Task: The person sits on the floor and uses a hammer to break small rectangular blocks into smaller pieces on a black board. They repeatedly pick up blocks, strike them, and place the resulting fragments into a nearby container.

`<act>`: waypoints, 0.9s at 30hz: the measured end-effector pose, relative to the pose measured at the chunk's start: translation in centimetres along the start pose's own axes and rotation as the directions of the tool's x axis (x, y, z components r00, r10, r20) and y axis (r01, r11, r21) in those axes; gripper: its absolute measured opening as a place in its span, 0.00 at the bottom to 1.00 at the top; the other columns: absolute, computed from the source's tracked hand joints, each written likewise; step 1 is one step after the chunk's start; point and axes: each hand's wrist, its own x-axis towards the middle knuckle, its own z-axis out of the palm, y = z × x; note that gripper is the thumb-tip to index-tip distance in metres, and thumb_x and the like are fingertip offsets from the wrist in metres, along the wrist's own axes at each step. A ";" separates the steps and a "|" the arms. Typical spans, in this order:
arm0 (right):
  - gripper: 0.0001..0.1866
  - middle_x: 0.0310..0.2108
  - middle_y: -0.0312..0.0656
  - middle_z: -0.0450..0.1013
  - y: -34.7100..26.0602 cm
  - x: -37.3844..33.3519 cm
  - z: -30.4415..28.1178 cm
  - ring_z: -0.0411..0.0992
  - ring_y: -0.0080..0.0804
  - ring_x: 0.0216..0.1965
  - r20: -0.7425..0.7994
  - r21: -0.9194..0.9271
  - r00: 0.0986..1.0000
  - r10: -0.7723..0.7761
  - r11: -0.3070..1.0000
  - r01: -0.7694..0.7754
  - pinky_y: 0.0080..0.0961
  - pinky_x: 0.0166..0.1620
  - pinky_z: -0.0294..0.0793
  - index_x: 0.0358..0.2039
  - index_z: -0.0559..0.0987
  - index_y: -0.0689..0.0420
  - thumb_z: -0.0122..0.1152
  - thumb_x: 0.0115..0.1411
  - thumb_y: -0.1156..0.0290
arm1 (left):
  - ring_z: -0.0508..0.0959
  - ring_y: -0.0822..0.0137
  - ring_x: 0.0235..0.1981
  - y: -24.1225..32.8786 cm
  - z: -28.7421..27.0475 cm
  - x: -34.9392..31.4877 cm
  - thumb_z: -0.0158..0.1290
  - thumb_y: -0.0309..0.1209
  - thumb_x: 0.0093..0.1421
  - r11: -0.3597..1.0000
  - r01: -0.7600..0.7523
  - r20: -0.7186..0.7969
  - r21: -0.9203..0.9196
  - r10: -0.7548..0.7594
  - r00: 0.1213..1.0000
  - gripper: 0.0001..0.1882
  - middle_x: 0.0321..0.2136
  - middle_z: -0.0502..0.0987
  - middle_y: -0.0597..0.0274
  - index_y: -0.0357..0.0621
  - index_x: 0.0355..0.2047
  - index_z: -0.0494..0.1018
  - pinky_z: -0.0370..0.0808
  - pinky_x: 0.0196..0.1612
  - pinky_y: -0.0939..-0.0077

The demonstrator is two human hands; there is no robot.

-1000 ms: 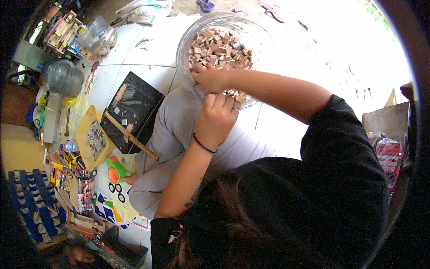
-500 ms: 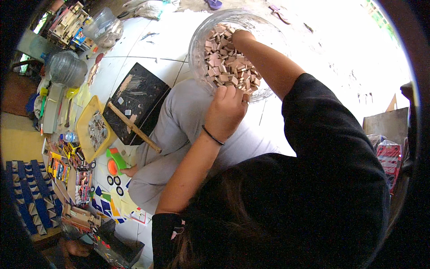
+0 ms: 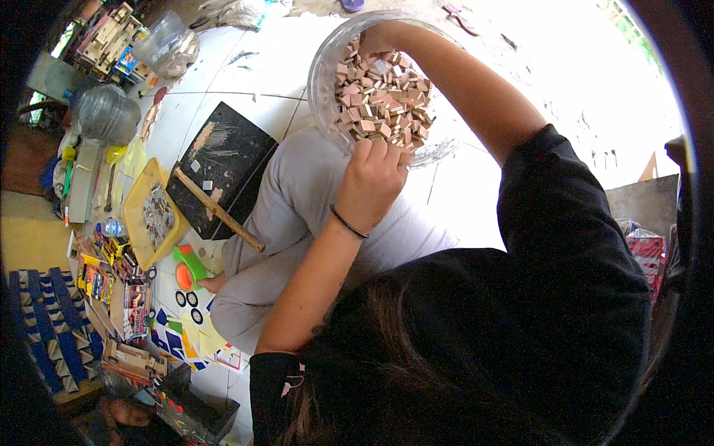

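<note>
A clear round plastic tub (image 3: 325,97) stands in front of my knees. It holds a heap of small pinkish-brown wooden pieces (image 3: 387,104), mostly flat squares, with a couple of pale ones on top. My left hand (image 3: 370,182), with a dark band at the wrist, grips the tub's near rim, its fingers curled over the edge. Over the tub's far left side reaches my right hand (image 3: 378,39); it is bent down at the heap and its fingers are hidden.
Left of my leg lies a black board (image 3: 223,160) with a wooden-handled hammer (image 3: 216,208) across it. Beyond are a yellow tray (image 3: 134,223) of small pieces, a green and orange tape dispenser (image 3: 189,267), toy wheels (image 3: 192,299) and boxed toy trucks (image 3: 97,279).
My right hand has moved left along the tub's far side. The tub has shifted slightly left with my left hand still on its rim, and pale pieces now show on the heap.
</note>
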 end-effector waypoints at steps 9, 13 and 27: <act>0.09 0.21 0.35 0.72 0.3 -1.4 0.5 0.69 0.23 0.22 0.201 0.942 0.979 0.044 0.263 -0.206 0.21 0.28 0.71 0.32 0.75 0.54 0.47 0.61 0.65 | 0.68 0.68 0.29 -0.1 -0.2 0.3 0.50 0.31 0.49 1.000 0.019 -0.014 -0.016 -0.020 1.000 0.04 0.21 0.68 0.67 0.47 0.22 0.71 0.64 0.36 0.72; 0.15 0.26 0.39 0.74 1.7 0.3 1.4 0.72 0.29 0.28 -0.098 -0.003 0.983 0.154 0.988 -0.155 0.28 0.30 0.73 0.35 0.79 0.55 0.48 0.60 0.59 | 0.67 0.66 0.29 0.0 -0.1 0.1 0.50 0.30 0.51 0.998 0.027 -0.027 -0.057 -0.028 0.999 0.05 0.21 0.68 0.66 0.46 0.20 0.72 0.63 0.36 0.72; 0.19 0.42 0.45 0.75 1.8 -1.0 2.6 0.75 0.43 0.40 -0.161 -0.235 0.976 0.150 0.954 -0.186 0.40 0.41 0.74 0.39 0.80 0.55 0.54 0.54 0.55 | 0.68 0.67 0.30 -0.1 0.1 -0.1 0.48 0.30 0.51 0.999 0.005 -0.049 -0.040 -0.007 0.999 0.06 0.21 0.70 0.65 0.48 0.18 0.72 0.64 0.38 0.73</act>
